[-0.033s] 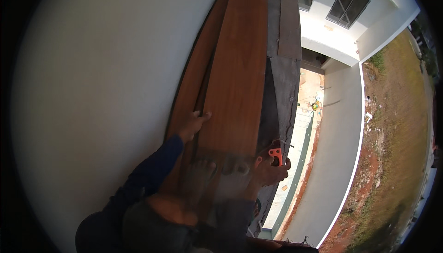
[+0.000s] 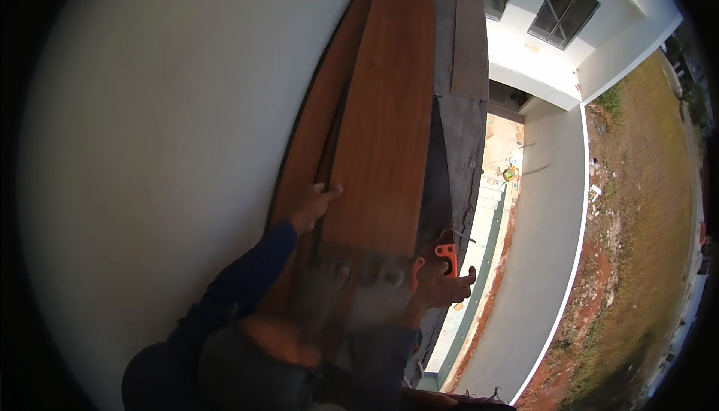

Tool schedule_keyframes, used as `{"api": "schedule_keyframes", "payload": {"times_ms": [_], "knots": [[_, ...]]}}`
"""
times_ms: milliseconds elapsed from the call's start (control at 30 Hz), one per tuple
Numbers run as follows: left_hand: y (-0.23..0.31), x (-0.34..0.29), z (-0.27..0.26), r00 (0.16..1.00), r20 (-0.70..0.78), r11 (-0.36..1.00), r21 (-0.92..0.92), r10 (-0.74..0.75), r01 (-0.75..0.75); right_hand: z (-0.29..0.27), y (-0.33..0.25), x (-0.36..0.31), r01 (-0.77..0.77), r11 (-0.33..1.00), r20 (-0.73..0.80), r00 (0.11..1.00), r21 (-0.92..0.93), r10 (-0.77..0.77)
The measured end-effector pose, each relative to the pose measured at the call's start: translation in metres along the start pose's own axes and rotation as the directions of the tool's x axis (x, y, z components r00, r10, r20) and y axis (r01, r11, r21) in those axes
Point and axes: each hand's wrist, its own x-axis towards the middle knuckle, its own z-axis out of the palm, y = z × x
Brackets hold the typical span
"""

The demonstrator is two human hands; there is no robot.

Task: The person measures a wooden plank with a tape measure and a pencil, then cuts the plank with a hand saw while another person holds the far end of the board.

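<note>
A wide reddish-brown wooden plank (image 2: 382, 134) runs away from me over a narrower brown plank (image 2: 311, 130) beside the white wall. My left hand (image 2: 313, 207) is closed at the wide plank's left edge, its fingertips over the edge. Off the plank's near right corner, my right hand (image 2: 440, 285) is wrapped round the orange handle of what looks like a hand saw (image 2: 447, 254), its index finger sticking out. The blade is hard to make out. My bare feet (image 2: 329, 272) show blurred at the plank's near end.
The white wall (image 2: 165, 149) stands close on my left. To the right, the dark ledge (image 2: 468, 141) has a cracked edge with a deep drop past it. Far below lie a pale walkway (image 2: 487, 220) and a boundary wall (image 2: 535, 209). A thin dark rod (image 2: 464, 236) pokes over the ledge.
My right hand has shifted slightly downward with the orange handle, and its index finger now sticks out more. The left hand and the planks look the same.
</note>
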Motion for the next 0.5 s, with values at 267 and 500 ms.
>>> {"api": "schedule_keyframes", "payload": {"times_ms": [267,500], "knots": [[-0.022,0.044,-0.003,0.993,0.092,0.977,-0.207,0.073,-0.052,0.008,0.030,0.009,-0.175,0.976,0.334,0.935,0.133,0.122],[-0.025,0.038,0.019,0.975,-0.048,0.944,-0.245,0.216,-0.221,-0.020,0.009,0.014,-0.310,0.575,0.292,0.948,0.757,0.126]]}}
